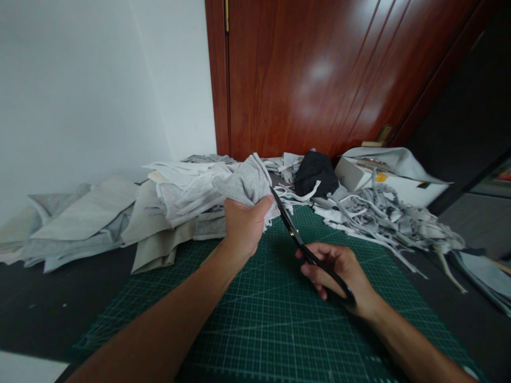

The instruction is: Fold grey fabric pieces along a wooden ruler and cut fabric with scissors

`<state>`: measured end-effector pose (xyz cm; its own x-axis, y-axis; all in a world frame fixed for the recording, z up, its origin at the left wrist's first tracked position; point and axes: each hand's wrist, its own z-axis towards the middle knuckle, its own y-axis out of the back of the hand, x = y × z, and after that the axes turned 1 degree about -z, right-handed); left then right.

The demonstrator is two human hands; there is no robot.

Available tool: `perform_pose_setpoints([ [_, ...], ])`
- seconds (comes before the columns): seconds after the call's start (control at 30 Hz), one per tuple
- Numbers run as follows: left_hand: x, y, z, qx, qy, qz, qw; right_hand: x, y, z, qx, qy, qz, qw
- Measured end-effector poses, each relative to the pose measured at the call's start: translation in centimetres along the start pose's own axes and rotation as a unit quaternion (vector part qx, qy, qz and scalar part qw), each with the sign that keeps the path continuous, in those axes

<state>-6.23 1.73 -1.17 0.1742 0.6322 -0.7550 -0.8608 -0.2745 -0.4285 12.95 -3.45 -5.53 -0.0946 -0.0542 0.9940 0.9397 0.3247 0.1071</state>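
Grey cloth [247, 183]: bunched and clamped in the left hand [243, 226], raised above the cutting mat [255, 319]; frayed edge hanging just right of that grip, touching the blades.
Left grip: fingers closed tight around the cloth, thumb on top, pointing toward the scissors.
Scissors [297, 239]: black, held in the right hand [337, 271]; tips reaching up and left to the cloth edge just beside the left grip; blades nearly closed, pivot screw showing.
Right grip: fingers through the handles and closed around them, low and to the right of the left grip.
Cutting mat: green, gridded, lying on the dark worktop [35, 308] beneath both grips.
Folded fabric pile [120, 223]: behind and left of the left grip.
Cut strips [383, 218]: heaped behind and right of the right grip.
Black cloth [315, 170]: behind the scissors' tips.
White box [383, 178]: far right, behind the strips.
Wooden door [319, 74]: beyond everything.
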Motion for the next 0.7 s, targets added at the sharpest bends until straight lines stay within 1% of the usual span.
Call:
perform_pose_setpoints([
  [0.2,-0.01,-0.09,0.06,0.002,0.003,-0.016,1.000,0.10,-0.10,0.09,0.006,0.002,0.009,1.000],
  [0.4,-0.10,-0.11,0.00,-0.002,0.049,-0.046,0.998,-0.03,0.05,0.06,0.014,0.012,0.005,1.000],
  [0.7,-0.18,0.05,0.04,-0.002,0.080,-0.064,0.995,0.14,0.03,0.17,-0.002,0.017,-0.043,0.999],
])
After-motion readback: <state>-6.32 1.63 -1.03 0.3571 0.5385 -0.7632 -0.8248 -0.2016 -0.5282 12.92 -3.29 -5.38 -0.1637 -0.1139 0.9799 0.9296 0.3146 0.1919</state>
